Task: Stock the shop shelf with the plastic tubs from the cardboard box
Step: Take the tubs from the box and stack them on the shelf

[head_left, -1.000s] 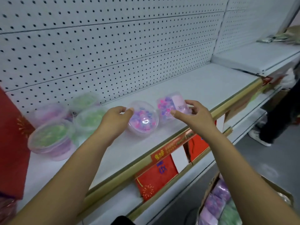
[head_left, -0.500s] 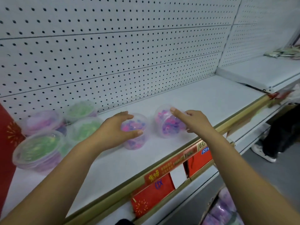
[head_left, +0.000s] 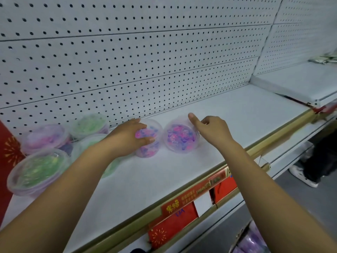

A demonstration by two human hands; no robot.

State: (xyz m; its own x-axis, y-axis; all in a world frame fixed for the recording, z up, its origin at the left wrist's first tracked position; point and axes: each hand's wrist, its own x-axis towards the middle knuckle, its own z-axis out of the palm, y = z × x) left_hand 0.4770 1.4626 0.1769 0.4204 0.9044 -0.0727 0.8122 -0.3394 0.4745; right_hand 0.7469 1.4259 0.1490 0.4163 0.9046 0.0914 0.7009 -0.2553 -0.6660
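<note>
Two clear plastic tubs of pink and purple pieces stand side by side on the white shelf (head_left: 182, 172). My left hand (head_left: 127, 138) lies over the left tub (head_left: 152, 141), fingers wrapped on its lid and side. My right hand (head_left: 209, 129) touches the far right rim of the right tub (head_left: 180, 136) with its fingers. Several more tubs, green (head_left: 36, 168) and purple (head_left: 46, 136), stand in a group at the shelf's left end. The cardboard box (head_left: 251, 240) with purple tubs peeks in at the bottom right.
A white pegboard wall (head_left: 145, 61) backs the shelf. A gold front rail with red price tags (head_left: 191, 196) runs along the shelf edge. A red panel (head_left: 7, 154) stands at far left. Another person's leg and shoe (head_left: 308, 172) stand in the aisle at right.
Both hands have pushed the two tubs further back on the shelf, toward the pegboard; the tubs now stand flat and closer together.
</note>
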